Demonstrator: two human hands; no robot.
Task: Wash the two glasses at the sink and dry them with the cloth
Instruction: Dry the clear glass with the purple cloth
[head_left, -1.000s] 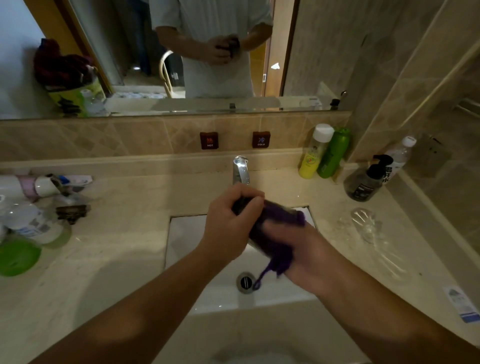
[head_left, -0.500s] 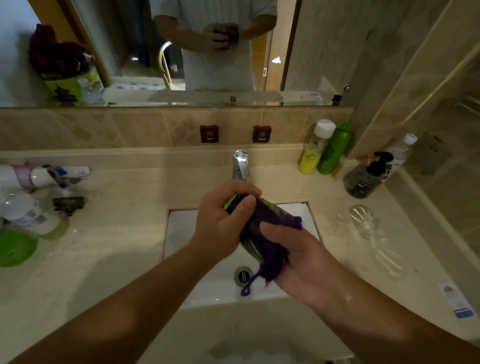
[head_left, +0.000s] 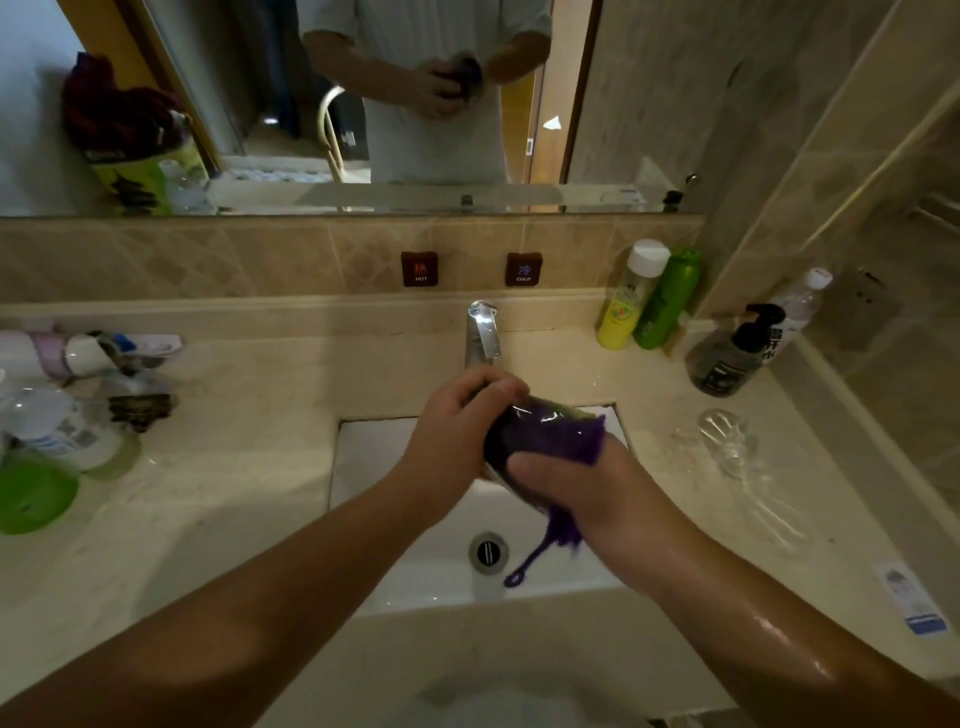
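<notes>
While the left hand (head_left: 457, 431) still grips the glass (head_left: 511, 423), the right hand (head_left: 576, 483) has slid the purple cloth (head_left: 561, 441) round it, so drying is going well.

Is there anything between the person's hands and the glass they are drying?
Only the purple cloth: the right hand presses it around the glass. The left hand grips the glass bare.

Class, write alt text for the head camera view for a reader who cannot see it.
Over a white sink, a person's left hand grips a glass while the right hand holds a purple cloth wrapped around it. A second glass stands on the counter to the right, near a pump bottle.
</notes>
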